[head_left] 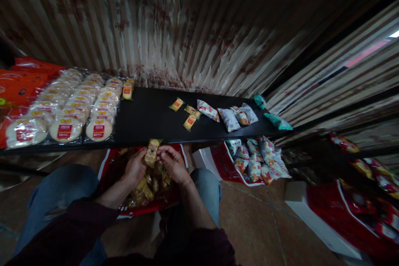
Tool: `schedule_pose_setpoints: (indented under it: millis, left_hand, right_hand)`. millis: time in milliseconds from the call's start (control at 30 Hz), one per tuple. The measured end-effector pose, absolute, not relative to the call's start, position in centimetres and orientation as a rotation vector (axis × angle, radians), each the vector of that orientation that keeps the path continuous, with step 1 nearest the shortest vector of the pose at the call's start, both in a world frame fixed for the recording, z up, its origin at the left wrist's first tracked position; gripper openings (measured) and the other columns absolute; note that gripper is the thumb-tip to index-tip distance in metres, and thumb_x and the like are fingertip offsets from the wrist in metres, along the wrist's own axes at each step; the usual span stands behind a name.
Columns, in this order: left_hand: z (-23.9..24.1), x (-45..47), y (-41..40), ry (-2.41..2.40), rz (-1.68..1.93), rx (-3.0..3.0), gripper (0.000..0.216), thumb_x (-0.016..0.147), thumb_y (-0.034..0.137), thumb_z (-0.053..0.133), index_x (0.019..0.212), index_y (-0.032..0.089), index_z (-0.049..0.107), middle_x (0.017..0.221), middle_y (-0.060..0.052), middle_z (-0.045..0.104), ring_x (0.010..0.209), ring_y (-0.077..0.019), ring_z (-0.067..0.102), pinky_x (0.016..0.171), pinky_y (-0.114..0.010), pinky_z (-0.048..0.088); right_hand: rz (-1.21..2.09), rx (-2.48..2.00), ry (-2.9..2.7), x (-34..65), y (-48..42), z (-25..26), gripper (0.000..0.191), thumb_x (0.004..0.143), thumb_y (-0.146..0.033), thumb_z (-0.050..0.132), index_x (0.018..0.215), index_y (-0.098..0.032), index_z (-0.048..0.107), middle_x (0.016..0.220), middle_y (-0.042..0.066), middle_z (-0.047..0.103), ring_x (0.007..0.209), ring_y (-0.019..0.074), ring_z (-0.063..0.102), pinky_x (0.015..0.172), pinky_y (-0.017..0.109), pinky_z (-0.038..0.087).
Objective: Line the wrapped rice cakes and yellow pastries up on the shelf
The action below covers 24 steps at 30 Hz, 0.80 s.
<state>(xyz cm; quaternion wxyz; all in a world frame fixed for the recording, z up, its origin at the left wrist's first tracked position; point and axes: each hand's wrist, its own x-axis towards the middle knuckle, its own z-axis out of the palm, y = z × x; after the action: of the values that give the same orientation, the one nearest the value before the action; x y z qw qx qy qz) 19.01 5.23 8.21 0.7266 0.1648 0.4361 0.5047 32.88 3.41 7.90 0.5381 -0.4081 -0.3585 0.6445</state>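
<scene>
My left hand (134, 167) is closed around a small yellow snack packet (152, 151), held upright just below the front edge of the black shelf (146, 116). My right hand (172, 162) is curled beside it, its fingers touching the same packet's right side. Both hands hover over a red basket (170, 204) holding several more yellow packets (146, 189) between my knees. Three loose yellow packets (189, 121) lie on the shelf beyond my hands.
Rows of round wrapped cakes (75, 108) fill the shelf's left part, orange bags (18, 85) beyond them. White and green snack bags (237, 116) lie at the shelf's right. A second red basket (222, 165) of snack bags stands on the floor at right, more packets (374, 199) further right.
</scene>
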Motion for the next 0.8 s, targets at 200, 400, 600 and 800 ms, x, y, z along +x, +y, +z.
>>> schedule_pose_setpoints:
  millis: [200, 400, 600, 800]
  left_hand:
    - [7.9, 19.2, 5.3, 0.967, 1.069, 0.295, 0.023, 0.061, 0.026, 0.068, 0.079, 0.013, 0.063, 0.070, -0.002, 0.067, 0.068, -0.0170, 0.063, 0.057, -0.027, 0.046]
    - [8.8, 19.5, 4.8, 0.987, 0.973, 0.311, 0.011, 0.069, 0.021, 0.060, 0.077, 0.013, 0.063, 0.066, -0.003, 0.065, 0.055, -0.0131, 0.059, 0.047, -0.023, 0.038]
    - [9.9, 19.8, 4.7, 1.039, 0.947, 0.188, 0.014, 0.076, 0.016, 0.051, 0.066, 0.013, 0.060, 0.058, -0.002, 0.060, 0.048, -0.0105, 0.054, 0.047, -0.023, 0.041]
    - [9.6, 19.8, 4.9, 0.991, 0.929, 0.176, 0.013, 0.073, 0.013, 0.052, 0.063, 0.014, 0.060, 0.056, -0.002, 0.059, 0.048, -0.0105, 0.054, 0.047, -0.022, 0.042]
  right_hand:
    - [1.504, -0.962, -0.867, 32.9, 3.4, 8.4, 0.027, 0.072, -0.038, 0.072, 0.094, -0.022, 0.067, 0.094, 0.003, 0.068, 0.076, 0.0134, 0.062, 0.071, 0.026, 0.047]
    - [1.528, -0.914, -0.836, 32.7, 3.3, 9.0, 0.026, 0.073, -0.038, 0.072, 0.093, -0.022, 0.067, 0.091, 0.003, 0.068, 0.076, 0.0137, 0.061, 0.074, 0.027, 0.048]
    - [1.522, -0.925, -0.869, 32.6, 3.1, 8.9, 0.028, 0.074, -0.041, 0.070, 0.093, -0.021, 0.066, 0.092, 0.005, 0.067, 0.076, 0.0145, 0.061, 0.074, 0.029, 0.048]
    - [1.526, -0.936, -0.934, 32.8, 3.2, 8.9, 0.024, 0.077, -0.040, 0.067, 0.093, -0.022, 0.068, 0.086, 0.002, 0.065, 0.071, 0.0130, 0.059, 0.073, 0.028, 0.048]
